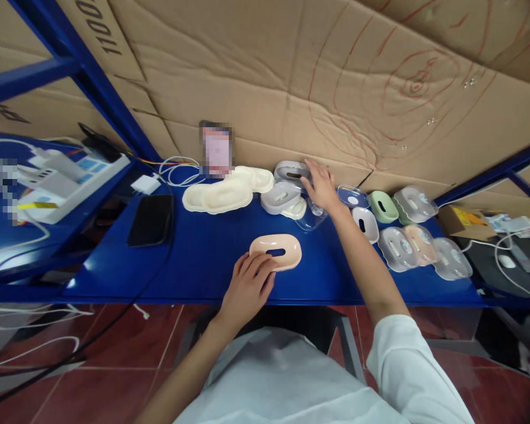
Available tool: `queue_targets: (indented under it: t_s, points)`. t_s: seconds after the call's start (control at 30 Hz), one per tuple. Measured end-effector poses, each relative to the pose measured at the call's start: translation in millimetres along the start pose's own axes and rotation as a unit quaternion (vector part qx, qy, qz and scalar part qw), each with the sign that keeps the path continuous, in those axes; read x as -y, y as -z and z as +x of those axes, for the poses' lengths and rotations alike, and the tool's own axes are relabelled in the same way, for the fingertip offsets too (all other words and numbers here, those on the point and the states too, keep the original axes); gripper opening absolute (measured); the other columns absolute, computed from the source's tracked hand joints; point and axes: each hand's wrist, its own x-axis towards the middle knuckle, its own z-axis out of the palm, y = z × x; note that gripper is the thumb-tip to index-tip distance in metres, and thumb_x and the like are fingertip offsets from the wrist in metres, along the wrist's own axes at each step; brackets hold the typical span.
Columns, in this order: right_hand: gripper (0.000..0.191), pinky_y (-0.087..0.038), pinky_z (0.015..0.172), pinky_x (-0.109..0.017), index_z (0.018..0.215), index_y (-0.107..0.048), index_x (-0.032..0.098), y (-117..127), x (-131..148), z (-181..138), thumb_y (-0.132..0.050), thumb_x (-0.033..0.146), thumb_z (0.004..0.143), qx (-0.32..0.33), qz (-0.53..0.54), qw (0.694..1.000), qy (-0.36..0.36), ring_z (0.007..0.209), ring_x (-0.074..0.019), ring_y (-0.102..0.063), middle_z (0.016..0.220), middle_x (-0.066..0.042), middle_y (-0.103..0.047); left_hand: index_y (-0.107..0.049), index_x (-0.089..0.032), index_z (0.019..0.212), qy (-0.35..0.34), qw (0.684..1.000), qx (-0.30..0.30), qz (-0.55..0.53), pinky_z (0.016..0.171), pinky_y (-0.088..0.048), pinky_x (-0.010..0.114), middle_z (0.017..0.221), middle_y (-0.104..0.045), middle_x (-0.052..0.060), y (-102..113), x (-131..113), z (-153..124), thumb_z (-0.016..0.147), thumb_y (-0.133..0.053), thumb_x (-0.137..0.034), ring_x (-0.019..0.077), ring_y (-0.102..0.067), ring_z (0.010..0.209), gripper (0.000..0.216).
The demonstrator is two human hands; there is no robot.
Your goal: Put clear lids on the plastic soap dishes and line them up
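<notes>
A glossy peach oval soap dish part (287, 242) with a dark slot in its middle lies near the table's front edge. My left hand (249, 285) grips its lower left rim, fingers bent over the edge. Farther back, my right hand (322, 185) is stretched out with thumb and fingers apart, beside a grey slotted soap dish (287, 171) at its fingertips; I cannot tell if it touches. Below that hand lies a clear plastic cover (310, 218). Next to it are a pale grey soap dish (279, 199) and a cream piece (297, 208).
Cream oval trays (218, 195) lie at the back left, in front of a propped phone (217, 150). A black device (150, 219) rests at left. To the right are a green soap dish part (383, 206), a white slotted part (365, 224) and several clear-covered soap dishes (397, 248). Cardboard (247, 76) walls the back.
</notes>
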Motion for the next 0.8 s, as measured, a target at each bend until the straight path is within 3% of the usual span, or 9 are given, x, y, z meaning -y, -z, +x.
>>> queue_targets:
  t_s: [0.07, 0.17, 0.3, 0.37, 0.47, 0.63, 0.7, 0.8]
  points:
    - [0.068, -0.031, 0.12, -0.063, 0.164, -0.04, 0.013, -4, -2, 11, -0.042, 0.052, 0.109, 0.013, -0.015, 0.999, -0.028, 0.146, -0.0395, -0.044, 0.159, -0.022, -0.05, -0.068, -0.022, 0.123, 0.0, 1.0, 0.001, -0.002, 0.119, -0.045, 0.052, 0.131, -0.074, 0.01, 0, 1, 0, 0.106, -0.056, -0.018, 0.0276, -0.064, 0.131, 0.022]
    - [0.056, -0.035, 0.114, -0.061, 0.147, -0.061, 0.017, -3, -2, 15, -0.055, 0.052, 0.104, 0.008, -0.017, 0.998, -0.057, 0.135, -0.0401, -0.049, 0.146, -0.021, -0.056, -0.068, -0.021, 0.125, 0.0, 1.0, 0.006, -0.002, 0.12, -0.044, 0.052, 0.131, -0.073, 0.01, -1, 2, -1, 0.106, -0.055, -0.018, 0.0271, -0.064, 0.132, 0.023]
    - [0.033, -0.036, 0.112, -0.056, 0.125, -0.067, 0.018, 10, 4, -3, -0.059, 0.039, 0.102, -0.014, 0.015, 1.0, -0.006, 0.131, -0.0364, -0.054, 0.137, -0.018, -0.063, -0.069, -0.022, 0.123, 0.0, 1.0, 0.004, -0.002, 0.121, -0.045, 0.05, 0.137, -0.07, 0.012, -1, 1, -1, 0.107, -0.054, -0.019, 0.0269, -0.062, 0.135, 0.023]
    - [0.025, -0.036, 0.113, -0.053, 0.124, -0.064, 0.019, 20, 13, -31, -0.058, 0.033, 0.104, -0.047, 0.018, 0.998, 0.033, 0.128, -0.0333, -0.059, 0.133, -0.016, -0.069, -0.07, -0.023, 0.123, 0.002, 1.0, 0.004, 0.008, 0.121, -0.045, 0.052, 0.145, -0.066, 0.013, 2, 1, -1, 0.107, -0.055, -0.02, 0.0281, -0.061, 0.138, 0.022]
    - [0.018, -0.035, 0.115, -0.05, 0.123, -0.063, 0.022, 34, 31, -99, -0.057, 0.029, 0.107, -0.084, -0.009, 0.993, 0.081, 0.123, -0.0294, -0.066, 0.127, -0.012, -0.074, -0.069, -0.025, 0.126, 0.002, 0.999, 0.024, 0.045, 0.124, -0.04, 0.057, 0.149, -0.064, 0.012, 13, 9, -6, 0.107, -0.057, -0.022, 0.0298, -0.06, 0.14, 0.023]
    - [0.018, -0.036, 0.115, -0.049, 0.126, -0.065, 0.024, 36, 54, -223, -0.06, 0.024, 0.108, -0.071, -0.029, 0.995, 0.071, 0.118, -0.0258, -0.072, 0.122, -0.008, -0.079, -0.067, -0.021, 0.126, 0.006, 0.996, 0.004, 0.09, 0.121, -0.045, 0.055, 0.143, -0.067, 0.014, 34, 37, -19, 0.105, -0.061, -0.024, 0.0323, -0.061, 0.139, 0.022]
    - [0.018, -0.036, 0.117, -0.05, 0.125, -0.066, 0.024, 33, 58, -249, -0.058, 0.023, 0.109, -0.047, -0.01, 0.997, 0.056, 0.12, -0.0253, -0.072, 0.122, -0.007, -0.079, -0.067, -0.021, 0.125, 0.014, 0.995, -0.009, 0.098, 0.119, -0.048, 0.056, 0.144, -0.066, 0.015, 38, 45, -23, 0.104, -0.063, -0.025, 0.0341, -0.062, 0.137, 0.022]
    - [0.024, -0.035, 0.12, -0.05, 0.133, -0.065, 0.026, 30, 59, -260, -0.056, 0.024, 0.111, -0.007, 0.028, 0.998, 0.056, 0.128, -0.0252, -0.069, 0.131, -0.007, -0.077, -0.066, -0.022, 0.128, 0.009, 0.996, -0.019, 0.085, 0.117, -0.049, 0.056, 0.149, -0.062, 0.016, 41, 49, -24, 0.104, -0.064, -0.024, 0.0348, -0.061, 0.138, 0.025]
